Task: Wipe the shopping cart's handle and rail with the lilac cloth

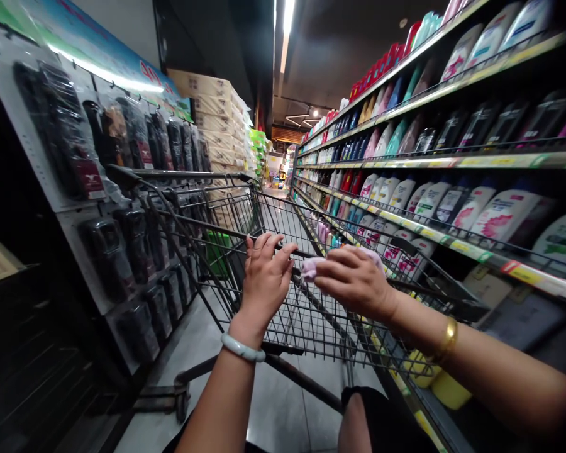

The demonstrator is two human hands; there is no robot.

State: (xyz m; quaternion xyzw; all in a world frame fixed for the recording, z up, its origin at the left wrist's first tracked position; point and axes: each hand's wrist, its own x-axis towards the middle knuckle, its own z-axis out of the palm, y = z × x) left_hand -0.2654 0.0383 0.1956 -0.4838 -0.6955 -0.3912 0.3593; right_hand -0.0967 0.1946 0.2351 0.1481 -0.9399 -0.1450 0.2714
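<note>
A black wire shopping cart (pixel 306 321) stands in front of me. My left hand (pixel 266 274), with a pale bangle on its wrist, rests at the near top bar of the cart, its fingers stretched out and a little apart. To the right of it, my right hand (pixel 356 280) has its fingers bent over a light purple cloth (pixel 311 269) at the same bar. Part of the cloth shows beyond the knuckles; the rest is hidden under the hand. A gold bracelet (pixel 449 340) circles the right wrist.
Shelves of shampoo bottles (pixel 502 211) run along the right side. Packaged dark brushes or combs (pixel 132 132) hang on a panel at left. Behind it rise stacked cartons (pixel 212 104). A green box (pixel 217 251) sits low beyond the cart. Grey floor tiles (pixel 283 402) lie below.
</note>
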